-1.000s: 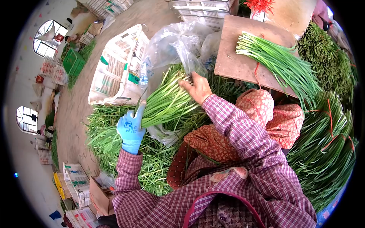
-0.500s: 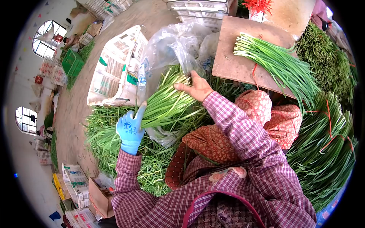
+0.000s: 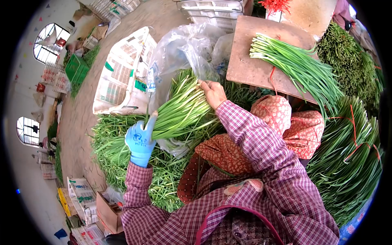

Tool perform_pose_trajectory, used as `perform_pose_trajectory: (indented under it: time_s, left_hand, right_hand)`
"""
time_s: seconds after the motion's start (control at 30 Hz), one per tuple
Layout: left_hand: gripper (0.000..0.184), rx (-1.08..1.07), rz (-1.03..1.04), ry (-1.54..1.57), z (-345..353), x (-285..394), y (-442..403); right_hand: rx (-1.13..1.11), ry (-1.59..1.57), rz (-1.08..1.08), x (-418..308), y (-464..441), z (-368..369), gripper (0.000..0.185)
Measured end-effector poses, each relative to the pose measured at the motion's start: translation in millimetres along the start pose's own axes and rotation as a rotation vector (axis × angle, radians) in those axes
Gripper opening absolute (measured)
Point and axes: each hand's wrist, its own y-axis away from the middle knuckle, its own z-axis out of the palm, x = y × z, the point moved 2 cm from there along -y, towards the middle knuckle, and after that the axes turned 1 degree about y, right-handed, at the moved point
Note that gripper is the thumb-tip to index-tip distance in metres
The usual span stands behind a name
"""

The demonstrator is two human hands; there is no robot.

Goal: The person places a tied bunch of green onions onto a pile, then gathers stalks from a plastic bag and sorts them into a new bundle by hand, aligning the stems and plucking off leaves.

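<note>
My left hand (image 3: pixel 141 139), in a blue glove, is wrapped round the leafy part of a bunch of green stalks (image 3: pixel 179 110). The pale stalk ends point up and to the right. At those ends is my bare right hand (image 3: pixel 213 94), its thumb and fingers pinched together on the stalk tips. Loose greens (image 3: pixel 163 179) lie heaped beneath both hands. Behind the bunch stands a clear plastic bag (image 3: pixel 179 45). A neat bundle of green stalks (image 3: pixel 286 61) rests on a brown board (image 3: pixel 245 61) to the right.
A white plastic crate (image 3: pixel 122 69) stands left of the bag, and more white crates (image 3: pixel 212 12) are at the top. Large tied bundles (image 3: pixel 347 163) lie at the right. Red ties (image 3: pixel 275 5) sit beyond the board. A green crate (image 3: pixel 76 68) is farther off at the left.
The right thumb and fingers were spread over the stalk ends half a second ago and have now closed together at the tips. The left hand keeps its hold, almost unmoved.
</note>
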Motion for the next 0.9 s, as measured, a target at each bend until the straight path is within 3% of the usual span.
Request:
perform_pose_trajectory:
  time_s: [0.03, 0.1, 0.13, 0.23, 0.3, 0.33, 0.4, 0.47, 0.53, 0.63, 0.73, 0.8, 0.9]
  left_hand:
    - [0.074, -0.004, 0.002, -0.005, -1.3, 0.6, -0.2]
    - [0.076, 0.001, 0.019, 0.005, -5.0, 0.2, 1.2]
    - [0.079, 0.009, 0.035, 0.015, -6.2, -0.1, 1.9]
    - [0.080, -0.070, -0.089, 0.009, -6.3, -12.7, 11.6]
    - [0.083, -0.054, -0.073, -0.010, -4.3, -17.1, 13.5]
    - [0.085, -0.033, -0.052, -0.030, -3.1, -18.6, 14.3]
    - [0.085, -0.032, -0.039, -0.051, -0.3, -18.3, 15.5]
    - [0.085, -0.041, -0.056, -0.011, -1.8, -14.1, 13.1]
    - [0.085, -0.055, -0.043, -0.016, -2.1, -13.1, 10.8]
    - [0.084, -0.001, -0.018, -0.001, -4.0, -11.4, 8.6]
    - [0.082, 0.006, -0.021, -0.008, -5.7, -13.9, 11.4]
    - [0.081, -0.014, -0.084, -0.005, -7.2, -19.3, 16.3]
    - [0.081, 0.025, -0.078, -0.002, -4.7, -22.8, 18.7]
  right_hand:
    - [-0.001, 0.000, 0.001, 1.4, -2.4, 0.5, 0.049]
    - [0.348, 0.413, -0.150, 4.6, -11.2, -1.8, 0.040]
    - [0.407, 0.213, -0.126, 8.6, -18.1, -8.6, 0.036]
    - [0.357, 0.063, -0.055, 4.6, -16.4, -42.0, 0.030]
    - [0.310, 0.185, -0.289, -8.8, -13.9, -45.2, 0.030]
    - [0.307, 0.185, -0.288, -13.5, -11.3, -41.9, 0.030]
    - [0.266, 0.323, -0.572, -30.3, -1.8, -26.2, 0.039]
    - [0.089, 0.410, -0.393, -38.8, 5.1, -18.5, 0.047]
    - [0.115, 0.394, -0.417, -38.7, 8.0, -10.3, 0.049]
    - [0.182, 0.400, -0.450, -32.0, 4.4, -7.5, 0.040]
    - [0.306, 0.815, -0.267, -25.7, -7.6, -26.3, 0.023]
    - [0.421, 0.914, -0.232, -15.6, -16.4, -49.7, 0.024]
    - [0.343, 0.721, -0.396, -3.8, -18.0, -54.1, 0.025]
